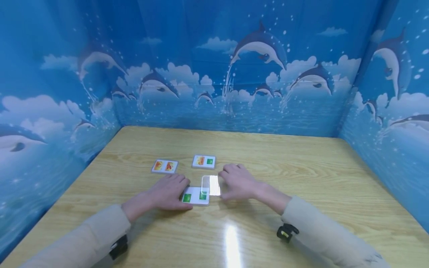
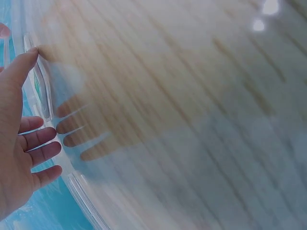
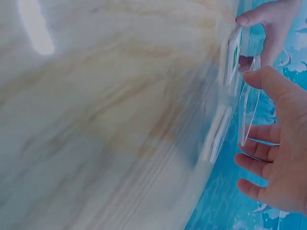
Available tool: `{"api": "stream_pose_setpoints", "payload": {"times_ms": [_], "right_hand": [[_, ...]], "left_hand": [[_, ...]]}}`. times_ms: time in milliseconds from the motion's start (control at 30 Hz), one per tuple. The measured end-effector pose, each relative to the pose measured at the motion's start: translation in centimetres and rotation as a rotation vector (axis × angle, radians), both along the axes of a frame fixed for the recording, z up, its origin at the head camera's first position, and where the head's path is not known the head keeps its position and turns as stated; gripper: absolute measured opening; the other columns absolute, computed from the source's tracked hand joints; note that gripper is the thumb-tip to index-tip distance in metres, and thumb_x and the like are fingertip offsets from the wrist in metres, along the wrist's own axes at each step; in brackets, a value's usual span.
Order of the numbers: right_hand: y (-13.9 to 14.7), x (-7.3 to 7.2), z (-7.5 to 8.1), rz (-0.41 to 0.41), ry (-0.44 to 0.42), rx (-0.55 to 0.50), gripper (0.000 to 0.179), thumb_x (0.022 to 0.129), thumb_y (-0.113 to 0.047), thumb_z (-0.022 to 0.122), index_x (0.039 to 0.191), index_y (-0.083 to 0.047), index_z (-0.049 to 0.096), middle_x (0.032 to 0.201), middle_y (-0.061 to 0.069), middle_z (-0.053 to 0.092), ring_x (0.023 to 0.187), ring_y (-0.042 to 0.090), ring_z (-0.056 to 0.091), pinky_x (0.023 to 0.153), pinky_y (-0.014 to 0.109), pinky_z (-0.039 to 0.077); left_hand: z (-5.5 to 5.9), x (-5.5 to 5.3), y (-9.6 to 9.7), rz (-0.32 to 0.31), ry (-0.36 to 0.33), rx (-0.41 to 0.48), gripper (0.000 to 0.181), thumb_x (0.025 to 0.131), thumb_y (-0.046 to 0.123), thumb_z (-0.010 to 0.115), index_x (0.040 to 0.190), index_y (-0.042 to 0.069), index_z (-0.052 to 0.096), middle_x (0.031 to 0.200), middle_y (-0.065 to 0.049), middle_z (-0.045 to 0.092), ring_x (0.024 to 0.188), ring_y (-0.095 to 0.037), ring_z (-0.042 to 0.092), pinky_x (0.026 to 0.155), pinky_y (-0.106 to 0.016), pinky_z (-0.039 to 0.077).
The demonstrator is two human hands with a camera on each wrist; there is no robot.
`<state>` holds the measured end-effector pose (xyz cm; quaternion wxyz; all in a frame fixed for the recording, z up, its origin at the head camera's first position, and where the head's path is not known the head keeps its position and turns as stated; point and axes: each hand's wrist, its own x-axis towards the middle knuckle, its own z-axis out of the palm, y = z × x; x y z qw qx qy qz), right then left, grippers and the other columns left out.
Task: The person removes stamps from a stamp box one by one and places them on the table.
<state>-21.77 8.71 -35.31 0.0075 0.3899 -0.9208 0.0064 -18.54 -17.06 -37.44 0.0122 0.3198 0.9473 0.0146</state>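
glossy wood-grain table [image 1: 285,160], shiny plastic cover [image 1: 215,185], cloth sleeves [image 1: 321,223]

both my arms reach in from the lower corners in long sleeves, left forearm [image 1: 87,234] and right forearm [image 1: 321,223] angled inward. my left hand [image 1: 169,191] and right hand [image 1: 238,182] sit near each other, apart, palms facing in. left thumb [image 2: 21,67] and right thumb [image 3: 273,81] nearer me, fingers farther out, both gripping, right outer fingers slightly bent and spread
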Motion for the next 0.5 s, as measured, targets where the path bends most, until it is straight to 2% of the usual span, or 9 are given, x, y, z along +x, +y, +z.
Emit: {"api": "stream_pose_setpoints", "payload": {"times_ms": [167,500], "right_hand": [[1.4,-0.2,0.4,-0.043,-0.016,-0.023,0.069,0.072,-0.049,0.068,0.122,-0.004,0.055,0.11,0.006,0.054,0.106,0.023,0.048,0.094,0.045,0.036],[4.0,-0.3,0.6,-0.07,-0.044,-0.061,0.069,0.072,-0.045,0.07,0.121,0.0,0.055,0.109,0.009,0.054,0.105,0.026,0.049,0.092,0.048,0.038]], "left_hand": [[0.1,-0.1,0.0,-0.004,0.0,-0.007,0.068,0.077,0.064,0.058,0.112,0.006,0.055,0.098,-0.004,0.052,0.093,-0.018,0.049,0.084,-0.037,0.042],[0.2,-0.2,0.0,-0.009,-0.012,-0.029,0.066,0.078,0.064,0.057,0.111,0.007,0.057,0.099,-0.004,0.051,0.092,-0.017,0.048,0.083,-0.037,0.041]]}}
